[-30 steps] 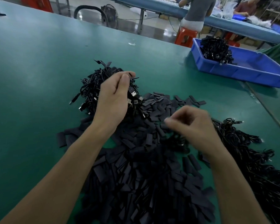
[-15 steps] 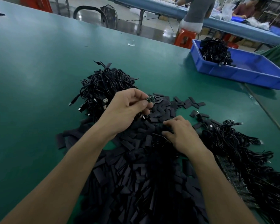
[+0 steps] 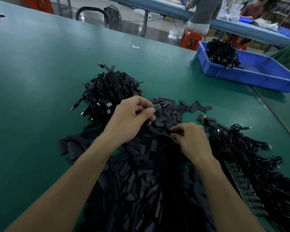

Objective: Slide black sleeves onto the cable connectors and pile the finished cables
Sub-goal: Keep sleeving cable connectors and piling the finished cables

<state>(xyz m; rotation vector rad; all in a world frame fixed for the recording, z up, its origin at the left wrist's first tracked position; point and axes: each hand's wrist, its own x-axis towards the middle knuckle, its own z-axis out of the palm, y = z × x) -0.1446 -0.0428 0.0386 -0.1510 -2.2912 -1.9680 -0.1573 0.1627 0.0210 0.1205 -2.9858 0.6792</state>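
Note:
My left hand (image 3: 132, 118) pinches a small green circuit-board connector (image 3: 156, 107) of a black cable above the middle of the table. Lower and to the right, my right hand (image 3: 191, 139) pinches a flat black sleeve (image 3: 167, 130) at the top of a wide heap of loose black sleeves (image 3: 141, 181). A pile of coiled black cables (image 3: 107, 91) with USB plugs lies behind my left hand. More black cables with bare connector boards (image 3: 244, 156) spread out on the right.
The green table (image 3: 40, 72) stretches left and back. A blue bin (image 3: 258, 72) holding a bundle of black cables (image 3: 222, 52) stands at the far right. People work at another bench behind it, near an orange stool (image 3: 191, 39).
My left hand drew back from the cable pile with a connector in its fingers. My right hand dropped onto the sleeve heap and took hold of a sleeve.

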